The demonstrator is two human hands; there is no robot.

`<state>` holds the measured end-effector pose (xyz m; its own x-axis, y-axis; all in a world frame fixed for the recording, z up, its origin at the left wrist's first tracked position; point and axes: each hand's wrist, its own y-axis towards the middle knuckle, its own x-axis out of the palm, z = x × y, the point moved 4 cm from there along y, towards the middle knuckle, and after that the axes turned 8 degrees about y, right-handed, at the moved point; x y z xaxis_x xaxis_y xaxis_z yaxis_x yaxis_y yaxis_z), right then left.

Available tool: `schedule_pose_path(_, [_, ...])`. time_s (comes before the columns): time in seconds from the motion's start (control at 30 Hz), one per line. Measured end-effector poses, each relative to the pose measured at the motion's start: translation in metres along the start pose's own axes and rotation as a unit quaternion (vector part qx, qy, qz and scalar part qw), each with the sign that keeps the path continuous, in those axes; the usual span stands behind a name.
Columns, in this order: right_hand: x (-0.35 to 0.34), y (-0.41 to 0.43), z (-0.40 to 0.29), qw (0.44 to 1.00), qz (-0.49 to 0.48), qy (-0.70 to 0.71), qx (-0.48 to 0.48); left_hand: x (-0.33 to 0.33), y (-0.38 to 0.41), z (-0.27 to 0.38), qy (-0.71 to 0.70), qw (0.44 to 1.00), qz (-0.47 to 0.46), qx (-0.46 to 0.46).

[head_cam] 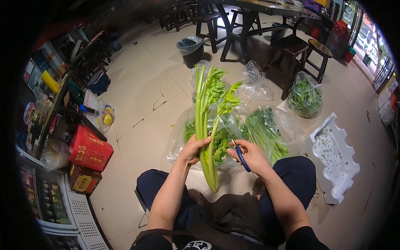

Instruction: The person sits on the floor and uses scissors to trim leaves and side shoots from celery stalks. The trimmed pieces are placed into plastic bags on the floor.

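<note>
My left hand (pixel 193 150) grips a bunch of celery (pixel 201 115) around its lower stalks, the root end pointing down towards my lap. Leafy tops rise away from me, one stalk leaning out to the right. In my right hand (pixel 250 156) is a pair of scissors (pixel 239 153) with blue handles. Its blades reach up and left to that leaning stalk, just below the leaves; whether they touch it I cannot tell. Beneath the celery, a clear plastic bag (pixel 178 147) spread on the floor holds cut green leaves (pixel 221 143).
Right of the leaves lies a bag of long green stalks (pixel 265 134). Beyond it sit a tied bag of greens (pixel 304 95) and a crumpled clear bag (pixel 256 82). A white foam tray (pixel 336 162) with leaf scraps lies right. A lined bin (pixel 190 51) and stools (pixel 289 48) stand ahead.
</note>
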<state>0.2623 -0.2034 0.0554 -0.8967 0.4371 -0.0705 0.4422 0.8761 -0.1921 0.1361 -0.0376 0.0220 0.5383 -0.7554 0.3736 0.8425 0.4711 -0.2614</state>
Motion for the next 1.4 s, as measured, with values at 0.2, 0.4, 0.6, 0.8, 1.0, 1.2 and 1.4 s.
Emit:
schedule_pose_path(0.2, [-0.007, -0.008, -0.018, 0.992, 0.05, -0.11, -0.033, -0.014, 0.004, 0.005, 0.111, 0.993, 0.016, 0.026])
schedule_pose_path(0.4, [-0.009, -0.01, -0.024, 0.977, 0.076, -0.195, -0.041, -0.017, 0.002, 0.01, 0.195, 0.979, 0.029, 0.048])
schedule_pose_path(0.6, [-0.014, 0.001, 0.002, 0.996, 0.084, -0.018, -0.026, -0.023, -0.001, 0.015, 0.179, 0.98, 0.065, 0.052])
schedule_pose_path(0.8, [-0.004, 0.004, 0.006, 0.992, 0.014, 0.123, 0.027, -0.035, -0.008, 0.018, 0.159, 0.984, 0.071, 0.033])
schedule_pose_path(1.0, [0.001, 0.008, 0.004, 0.987, -0.002, 0.156, 0.028, -0.036, -0.012, 0.014, 0.137, 0.989, 0.032, 0.035])
schedule_pose_path(1.2, [0.005, 0.005, -0.007, 0.976, -0.045, 0.2, 0.075, -0.032, -0.018, 0.014, 0.166, 0.985, 0.033, 0.044])
schedule_pose_path(1.4, [0.008, 0.001, -0.006, 0.921, -0.105, 0.363, 0.092, -0.025, -0.02, 0.013, 0.135, 0.99, 0.035, 0.031])
